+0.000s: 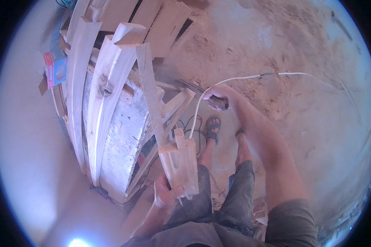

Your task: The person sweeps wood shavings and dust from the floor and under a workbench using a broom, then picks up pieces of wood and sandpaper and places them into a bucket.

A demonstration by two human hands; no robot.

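In my left hand [167, 192] is a thick pale wooden piece [180, 168] with stepped cuts and a narrow tongue at its upper end. My fingers wrap its lower left side near my lap. Out ahead, my right hand [219, 94] is closed round the dark, worn handle of a long tool [219, 103]. Its slim dark blade part points away to the left, toward the timber; its exact kind cannot be made out. The tool and the wooden piece are apart. A thin wooden strip [149, 86] rises behind the piece.
Long notched beams [109, 90] lie along a worn bench [125, 136] at my left. A red and blue box [55, 69] stands beyond them. A white cable [243, 77] arcs over the sawdust-covered floor [292, 53]. Dark cords [196, 123] lie near my sandalled feet.
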